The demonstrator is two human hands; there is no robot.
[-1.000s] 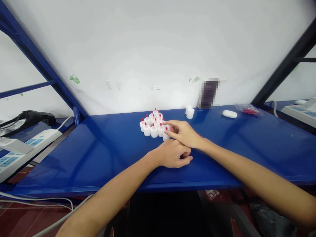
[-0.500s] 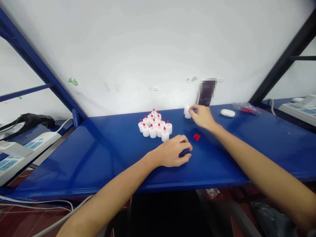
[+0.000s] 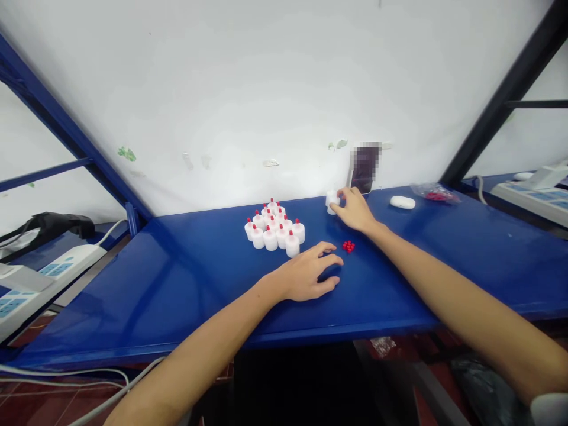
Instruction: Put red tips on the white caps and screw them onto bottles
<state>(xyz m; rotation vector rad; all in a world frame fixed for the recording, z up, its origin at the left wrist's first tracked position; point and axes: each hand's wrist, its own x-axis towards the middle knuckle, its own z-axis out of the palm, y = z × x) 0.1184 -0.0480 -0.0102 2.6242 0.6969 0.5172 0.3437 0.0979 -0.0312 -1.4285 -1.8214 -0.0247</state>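
Note:
Near the back of the blue table, my right hand (image 3: 355, 212) has its thumb and index finger around one side of a small white bottle (image 3: 331, 209). Another white piece stands close behind it, partly covered. My left hand (image 3: 310, 273) is open over the table, palm down with fingers apart and nothing in them. To its upper left stands a tight group of several white bottles with red tips (image 3: 270, 239). Between my two hands lies a small pile of red caps (image 3: 348, 247).
A phone (image 3: 364, 171), partly blurred out, leans on the wall. A white earbud case (image 3: 403, 202) and a clear bag with red pieces (image 3: 437, 193) lie at the back right. A power strip (image 3: 75, 260) sits left of the blue table (image 3: 177, 284).
My right thumb and index finger have parted from a pinch and now lie around the white bottle. My left fingers have spread slightly. The view has shifted a little.

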